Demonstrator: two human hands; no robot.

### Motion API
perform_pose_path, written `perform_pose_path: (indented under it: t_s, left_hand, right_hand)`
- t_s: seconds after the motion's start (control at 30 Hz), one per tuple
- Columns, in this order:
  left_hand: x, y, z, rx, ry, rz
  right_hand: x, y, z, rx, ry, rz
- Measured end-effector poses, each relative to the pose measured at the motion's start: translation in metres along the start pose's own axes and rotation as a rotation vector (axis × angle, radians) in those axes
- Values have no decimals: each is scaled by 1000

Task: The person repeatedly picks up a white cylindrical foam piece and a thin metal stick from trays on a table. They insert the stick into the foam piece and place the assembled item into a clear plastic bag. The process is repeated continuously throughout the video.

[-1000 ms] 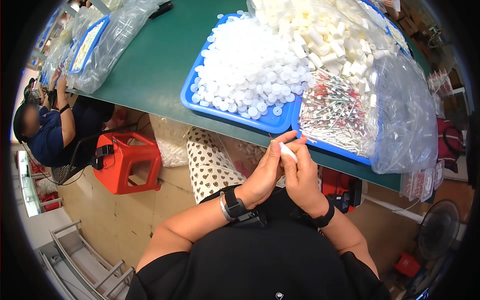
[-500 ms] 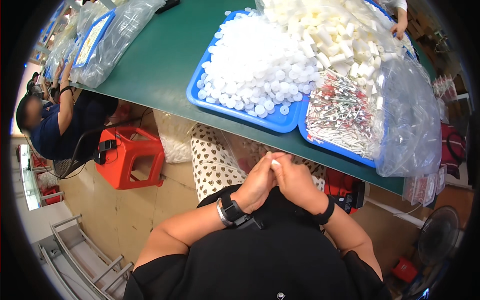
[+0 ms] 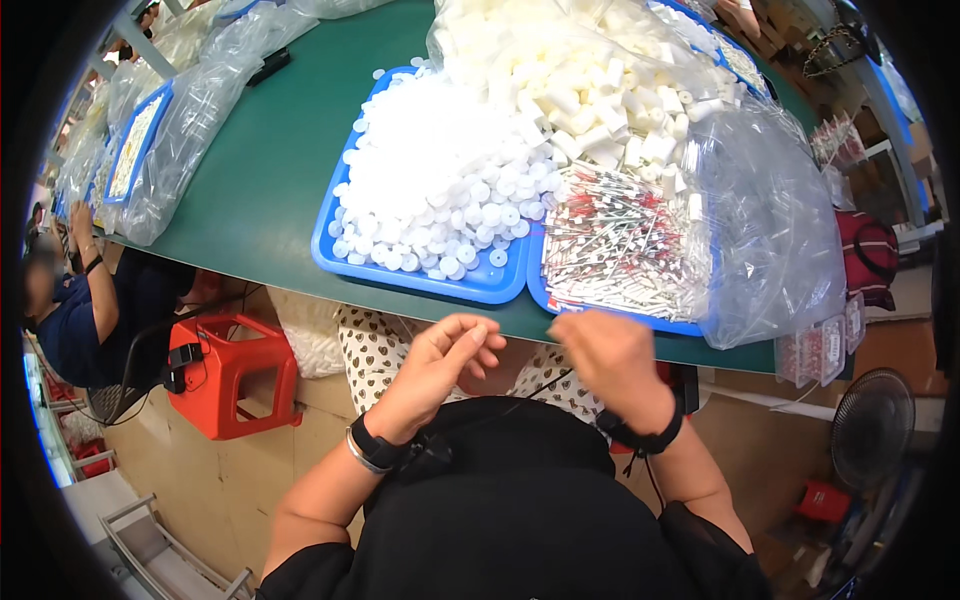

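Note:
My left hand [image 3: 445, 362] is raised over my lap, just off the front edge of the table. Its thumb lies against the curled index finger; whatever might be between them cannot be made out. By the front rim of the right-hand blue tray [image 3: 620, 318] is my right hand [image 3: 612, 362], blurred, its fingers drawn together and pointing left; their tips hide anything held. That tray holds a heap of thin white sticks with red and dark wire-like parts [image 3: 625, 245]. Beside it, a larger blue tray [image 3: 420, 284] is piled with small translucent white discs [image 3: 450, 215].
Cream-coloured foam-like cylinders [image 3: 600, 110] are heaped behind the trays on the green table [image 3: 245, 150]. A clear plastic bag [image 3: 765, 230] drapes over the right side. A red stool [image 3: 235, 375] stands left, near a seated person [image 3: 75, 315]. At right is a fan [image 3: 873, 425].
My hands, earlier together over my lap around a small white piece, have come apart. The left moved left, and the right moved toward the tray. The view has shifted.

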State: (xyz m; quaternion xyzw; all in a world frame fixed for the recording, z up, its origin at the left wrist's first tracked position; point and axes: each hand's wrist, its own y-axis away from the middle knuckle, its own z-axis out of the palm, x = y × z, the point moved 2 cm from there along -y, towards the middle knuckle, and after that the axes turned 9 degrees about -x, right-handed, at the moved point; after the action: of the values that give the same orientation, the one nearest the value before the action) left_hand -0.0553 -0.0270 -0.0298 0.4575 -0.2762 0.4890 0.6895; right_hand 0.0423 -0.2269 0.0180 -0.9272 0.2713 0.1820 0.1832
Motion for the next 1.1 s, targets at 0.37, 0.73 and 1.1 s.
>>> perform_pose_path:
  t_s: [0.37, 0.73, 1.1]
  left_hand:
    - [46, -66, 12, 257, -1502, 525]
    - [46, -77, 8, 261, -1647, 533]
    - [54, -70, 9, 294, -1174, 600]
  right_hand:
    - [44, -34, -15, 14, 530, -36]
    - [45, -20, -42, 167, -21, 127]
    - [30, -15, -19, 304, -1329, 424]
